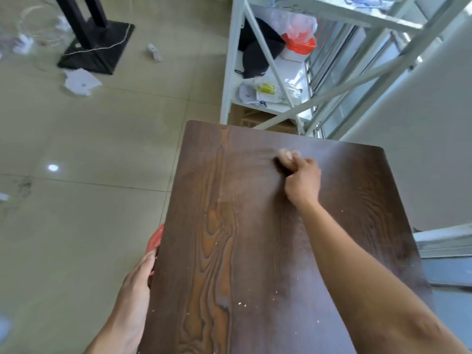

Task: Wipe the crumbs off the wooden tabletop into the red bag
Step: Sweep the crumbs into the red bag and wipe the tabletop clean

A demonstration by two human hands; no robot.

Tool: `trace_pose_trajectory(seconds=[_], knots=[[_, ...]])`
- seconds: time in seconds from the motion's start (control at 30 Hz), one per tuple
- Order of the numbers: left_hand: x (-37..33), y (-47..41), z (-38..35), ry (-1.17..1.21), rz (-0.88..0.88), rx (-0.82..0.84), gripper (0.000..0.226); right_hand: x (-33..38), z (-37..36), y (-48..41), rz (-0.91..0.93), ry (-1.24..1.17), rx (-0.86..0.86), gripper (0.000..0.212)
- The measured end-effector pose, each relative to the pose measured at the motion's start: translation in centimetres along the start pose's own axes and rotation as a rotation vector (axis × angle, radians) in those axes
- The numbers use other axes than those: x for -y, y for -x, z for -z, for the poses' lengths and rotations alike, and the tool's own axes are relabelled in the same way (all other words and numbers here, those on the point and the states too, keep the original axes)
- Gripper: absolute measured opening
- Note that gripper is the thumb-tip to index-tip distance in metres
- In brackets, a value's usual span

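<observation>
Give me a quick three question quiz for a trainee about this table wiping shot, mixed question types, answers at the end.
1. True or false: the right hand presses a wad on the tabletop.
2. Where is the red bag? A) on the shelf B) at the table's left edge, by the left hand C) on the floor by the black stand
3. Fill in: crumbs lie mostly on the ____ part of the tabletop.

Key: 1 true; 2 B; 3 near.

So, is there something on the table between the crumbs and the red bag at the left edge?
Nothing visible: the tabletop is bare between the crumbs and the red bag.
</observation>
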State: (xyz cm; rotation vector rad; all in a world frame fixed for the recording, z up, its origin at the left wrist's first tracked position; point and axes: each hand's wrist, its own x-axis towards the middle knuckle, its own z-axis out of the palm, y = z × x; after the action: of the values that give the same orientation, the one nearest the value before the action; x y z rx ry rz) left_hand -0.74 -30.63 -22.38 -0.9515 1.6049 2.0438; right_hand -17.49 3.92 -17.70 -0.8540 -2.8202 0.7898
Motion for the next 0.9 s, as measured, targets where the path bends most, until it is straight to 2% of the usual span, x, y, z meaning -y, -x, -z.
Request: trace_pose_trajectory(seconds=[0.1,0.23,0.3,0.37,0.43,0.47,0.53,0.63,0.73,0.8,0.87,0.9], knots=[[0.6,0.7,0.6,0.014,0.015,-0.013,0.041,4.9,-5.3,5.8,0.237,-0.090,0.111,0.056],[0.9,1.3,1.0,-0.014,0.091,-0.070,0.034,10.4,-7.9,12.5,0.584,-0.107,0.404,0.060],[1.4,1.2,1.7,-0.041,0.128,-0.135,0.028,11.8,-7.6,10.0,0.575,-0.197,0.287,0.061],[1.9,1.4,2.0,-0.066,0.118,-0.138,0.025,12.2,-7.0,4.2,0.403,-0.181,0.115,0.063],[2.4,1.8,2.6,-0.046,0.094,-0.120,0.029,12.6,-6.8,-0.1,0.274,-0.070,0.139,0.064],[2.5,2.3,2.7,-0.054,0.089,-0.100,0.031,12.9,-7.0,-0.9,0.281,0.027,0.200,0.064],[2.9,2.6,3.2,-0.048,0.084,-0.063,0.033,13.7,-8.1,0.7,0.412,0.115,0.304,0.065],[2.6,3.5,3.1,-0.036,0.084,-0.034,0.027,12.5,-9.4,8.3,0.582,0.042,0.452,0.066],[2.2,4.3,2.8,-0.031,0.121,-0.017,0.027,9.4,-7.4,16.4,0.776,0.014,0.567,0.061],[2.0,4.8,3.0,-0.038,0.102,0.021,0.031,6.9,-3.4,18.5,0.776,-0.157,0.500,0.060],[1.9,5.4,3.1,-0.076,0.075,0.065,0.036,2.5,1.0,16.2,0.583,-0.317,0.232,0.062],[1.6,5.7,3.1,-0.094,0.065,0.074,0.037,-0.5,3.1,14.1,0.433,-0.293,0.091,0.065]])
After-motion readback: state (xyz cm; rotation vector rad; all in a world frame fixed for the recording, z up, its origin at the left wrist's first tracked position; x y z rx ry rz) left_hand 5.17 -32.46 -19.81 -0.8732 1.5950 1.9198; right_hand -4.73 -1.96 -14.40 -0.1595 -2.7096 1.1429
